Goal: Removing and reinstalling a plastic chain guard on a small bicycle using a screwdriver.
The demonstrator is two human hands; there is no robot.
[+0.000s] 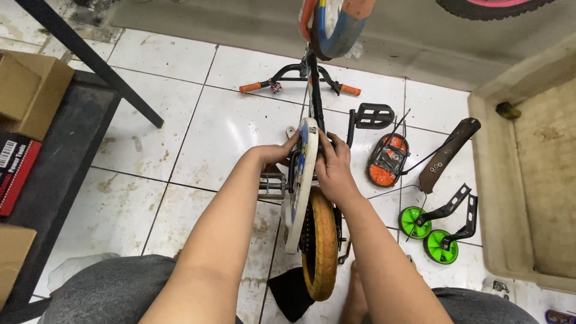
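A small child's bicycle (314, 90) stands upside down on the white tiled floor, its orange-gripped handlebar (300, 81) at the far end. Its near wheel has a tan tyre (322, 243). A white printed chain guard panel (302, 180) lies along the frame above that wheel. My left hand (279, 153) grips the panel's left side near its far end. My right hand (333, 165) presses against its right side, fingers curled over the edge. A black pedal (373, 115) sticks out to the right, and a grey pedal (272, 186) shows below my left wrist.
To the right lie two green training wheels on black brackets (441, 225), an orange wire basket (385, 161) and a brown mudguard (449, 153). A raised concrete ledge (498, 180) runs along the right. A dark table with cardboard boxes (30, 90) stands on the left.
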